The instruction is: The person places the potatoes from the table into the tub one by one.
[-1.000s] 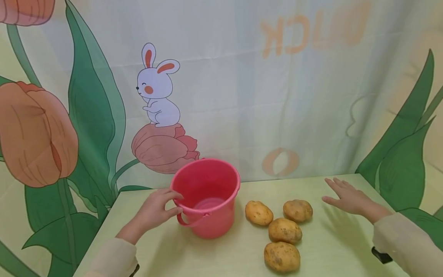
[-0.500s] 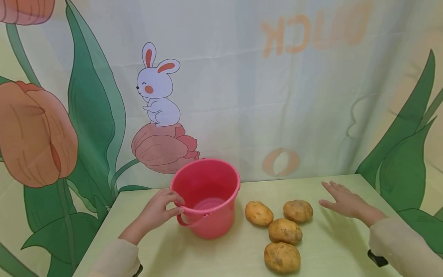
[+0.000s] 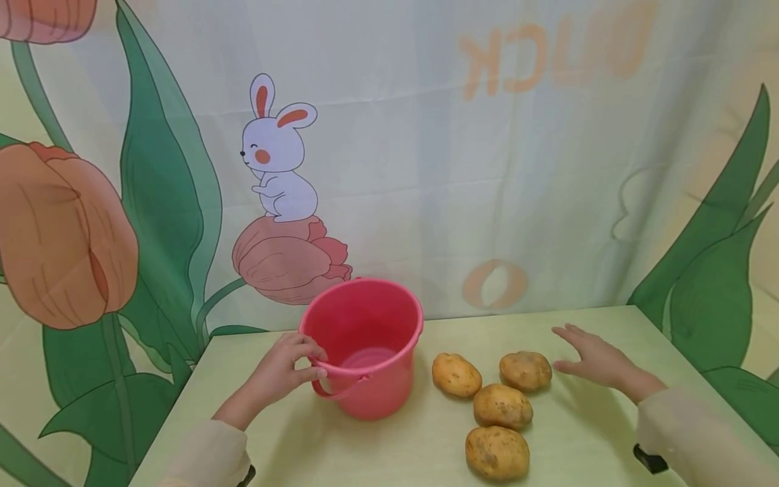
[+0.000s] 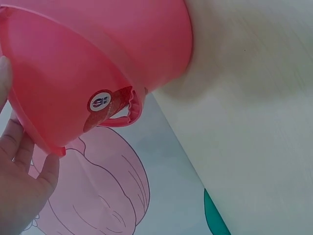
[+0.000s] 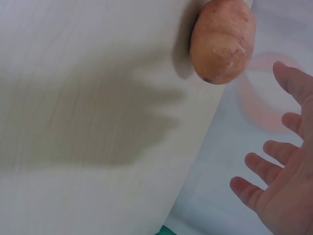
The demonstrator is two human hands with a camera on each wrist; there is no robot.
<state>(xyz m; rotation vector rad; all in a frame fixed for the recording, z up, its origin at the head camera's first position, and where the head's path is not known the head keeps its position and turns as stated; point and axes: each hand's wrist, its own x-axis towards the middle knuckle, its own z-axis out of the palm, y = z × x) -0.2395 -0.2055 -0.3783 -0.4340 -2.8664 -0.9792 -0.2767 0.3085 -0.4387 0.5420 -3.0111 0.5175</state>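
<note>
On the pale green worktop [image 3: 584,439], whose surface shows a faint wood grain, stands a smooth pink plastic bucket [image 3: 365,352], round, tapering toward its base, with a thin bail handle folded down against its near wall. To its right lie four potatoes, oval and lumpy, with matte tan skins flecked brown: a left potato [image 3: 456,375], a far potato [image 3: 525,370], a middle potato [image 3: 502,406] and a near potato [image 3: 496,452], close together, the middle one almost touching its neighbours.

The left hand [image 3: 281,368] grips the bucket's left rim, fingers curled over the lip and thumb against the outer wall; the left wrist view shows fingers [image 4: 19,147] along the translucent rim. The forearm, in a cream sleeve, slants up from the near left edge.

The right hand [image 3: 593,357] is spread wide and holds nothing, palm down, fingers pointing left, thumb just beside the far potato; contact cannot be told. The right wrist view shows it clear of the worktop, casting a shadow.

Behind hangs a printed cloth backdrop [image 3: 487,169].
</note>
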